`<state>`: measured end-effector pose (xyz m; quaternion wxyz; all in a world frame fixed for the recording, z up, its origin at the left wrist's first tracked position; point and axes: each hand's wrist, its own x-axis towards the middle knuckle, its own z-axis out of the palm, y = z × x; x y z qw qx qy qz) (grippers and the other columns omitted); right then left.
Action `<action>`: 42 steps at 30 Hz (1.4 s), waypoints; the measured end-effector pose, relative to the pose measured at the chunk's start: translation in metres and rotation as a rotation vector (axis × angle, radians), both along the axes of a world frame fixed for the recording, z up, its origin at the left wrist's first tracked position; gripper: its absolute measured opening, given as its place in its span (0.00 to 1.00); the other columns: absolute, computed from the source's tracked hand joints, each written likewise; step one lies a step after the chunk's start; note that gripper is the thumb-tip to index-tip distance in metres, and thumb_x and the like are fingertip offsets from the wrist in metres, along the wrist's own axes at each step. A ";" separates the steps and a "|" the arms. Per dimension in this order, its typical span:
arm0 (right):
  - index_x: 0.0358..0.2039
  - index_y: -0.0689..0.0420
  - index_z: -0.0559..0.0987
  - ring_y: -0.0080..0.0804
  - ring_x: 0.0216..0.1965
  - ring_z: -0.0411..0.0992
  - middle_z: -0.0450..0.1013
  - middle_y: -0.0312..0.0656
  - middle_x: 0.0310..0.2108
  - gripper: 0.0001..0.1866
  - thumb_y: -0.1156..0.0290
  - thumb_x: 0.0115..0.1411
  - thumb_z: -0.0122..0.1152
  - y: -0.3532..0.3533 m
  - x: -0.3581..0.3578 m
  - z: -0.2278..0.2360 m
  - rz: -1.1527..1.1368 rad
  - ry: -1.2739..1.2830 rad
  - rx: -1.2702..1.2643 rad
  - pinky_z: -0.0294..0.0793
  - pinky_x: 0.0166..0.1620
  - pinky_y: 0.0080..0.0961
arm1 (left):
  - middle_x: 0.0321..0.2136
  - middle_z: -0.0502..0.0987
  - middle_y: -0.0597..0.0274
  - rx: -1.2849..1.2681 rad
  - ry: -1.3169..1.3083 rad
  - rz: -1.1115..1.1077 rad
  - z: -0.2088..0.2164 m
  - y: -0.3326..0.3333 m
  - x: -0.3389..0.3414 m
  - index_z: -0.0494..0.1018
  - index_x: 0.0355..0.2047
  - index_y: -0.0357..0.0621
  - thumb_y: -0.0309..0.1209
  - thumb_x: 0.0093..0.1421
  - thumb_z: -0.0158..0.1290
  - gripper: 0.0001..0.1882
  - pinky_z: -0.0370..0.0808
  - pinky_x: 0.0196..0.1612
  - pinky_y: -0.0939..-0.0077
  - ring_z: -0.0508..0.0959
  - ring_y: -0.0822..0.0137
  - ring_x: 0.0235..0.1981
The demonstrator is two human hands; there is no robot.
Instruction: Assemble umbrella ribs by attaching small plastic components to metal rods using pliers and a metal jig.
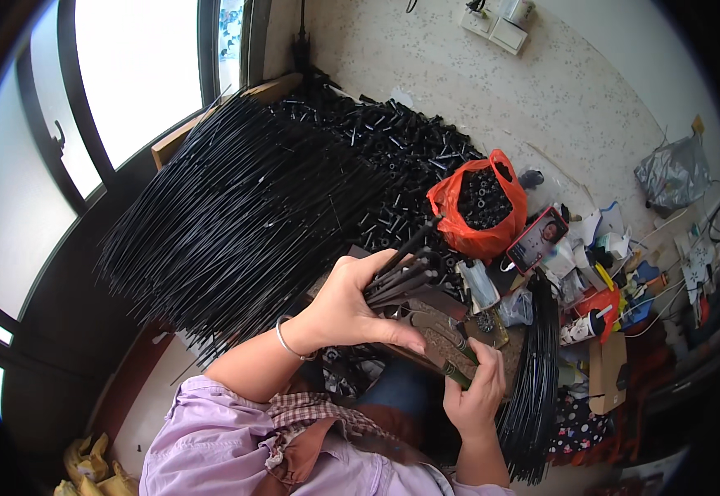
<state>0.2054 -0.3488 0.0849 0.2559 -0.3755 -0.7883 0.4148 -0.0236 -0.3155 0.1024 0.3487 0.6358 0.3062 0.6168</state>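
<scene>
Person at work, seen from above. The left hand point(339, 306) is curled around a bundle point(405, 281) of thin black rods, whose ends project beyond the fingers toward the upper right; its thumb extends to the right, below the bundle. A bracelet point(292, 341) encircles the left wrist. The right hand point(477, 384), lower and to the right, is closed on the green handles point(457, 374) of a hand tool; the two handles stand slightly apart. The working end of the tool lies near the left thumb, and whether it touches the bundle cannot be told. Beneath both hands, a brown board point(436, 332) is partly visible.

Surroundings: to the left, a broad stack point(244, 219) of long black rods; beyond it, a heap point(422, 149) of short black pieces against the wall point(426, 62). A red bag point(459, 234), open at the top, contains small black parts point(485, 200) and stands at the heap's right edge. Just beside the bag, a phone point(537, 241) leans with its screen lit. Right of the right hand, long black strands point(533, 380) hang downward near a cardboard box point(606, 376).
</scene>
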 end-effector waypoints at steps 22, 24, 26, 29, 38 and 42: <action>0.32 0.63 0.69 0.19 0.17 0.65 0.67 0.35 0.17 0.07 0.73 0.57 0.53 -0.014 -0.021 -0.031 -0.053 0.222 -0.210 0.65 0.21 0.15 | 0.18 0.67 0.77 -0.062 -0.150 0.034 0.013 -0.012 0.020 0.71 0.30 0.38 0.30 0.39 0.66 0.18 0.59 0.21 0.91 0.64 0.86 0.19; 0.32 0.63 0.69 0.18 0.17 0.66 0.67 0.35 0.16 0.07 0.73 0.57 0.53 -0.010 -0.019 -0.032 -0.094 0.153 -0.040 0.65 0.21 0.16 | 0.18 0.67 0.76 -0.054 -0.143 0.061 0.011 -0.012 0.020 0.71 0.29 0.38 0.30 0.39 0.66 0.19 0.59 0.21 0.91 0.64 0.86 0.19; 0.33 0.62 0.70 0.17 0.16 0.66 0.67 0.35 0.15 0.07 0.73 0.56 0.54 -0.008 -0.019 -0.032 -0.118 0.080 0.215 0.65 0.21 0.16 | 0.17 0.67 0.75 -0.021 -0.150 0.108 0.005 -0.010 0.022 0.71 0.29 0.37 0.30 0.39 0.65 0.19 0.59 0.20 0.90 0.63 0.85 0.19; 0.33 0.62 0.70 0.16 0.16 0.66 0.67 0.35 0.15 0.07 0.73 0.57 0.54 -0.021 -0.019 -0.031 -0.118 0.094 0.001 0.65 0.21 0.16 | 0.25 0.71 0.70 -0.091 -0.175 0.145 -0.003 -0.015 0.030 0.72 0.33 0.40 0.33 0.37 0.64 0.21 0.64 0.28 0.87 0.66 0.80 0.25; 0.47 0.61 0.61 0.24 0.24 0.64 0.65 0.48 0.34 0.23 0.86 0.49 0.51 -0.005 0.014 -0.013 -0.006 0.543 -0.497 0.65 0.24 0.19 | 0.21 0.69 0.62 -0.073 -0.284 -0.197 -0.007 -0.011 0.005 0.62 0.36 0.37 0.32 0.53 0.56 0.17 0.70 0.28 0.79 0.68 0.74 0.20; 0.42 0.60 0.68 0.28 0.39 0.63 0.66 0.46 0.38 0.21 0.79 0.44 0.60 -0.002 0.021 -0.002 -0.098 0.666 -0.499 0.67 0.35 0.24 | 0.16 0.65 0.62 -0.067 -0.308 -0.308 -0.014 -0.006 -0.003 0.60 0.29 0.38 0.32 0.53 0.56 0.15 0.68 0.23 0.80 0.65 0.74 0.15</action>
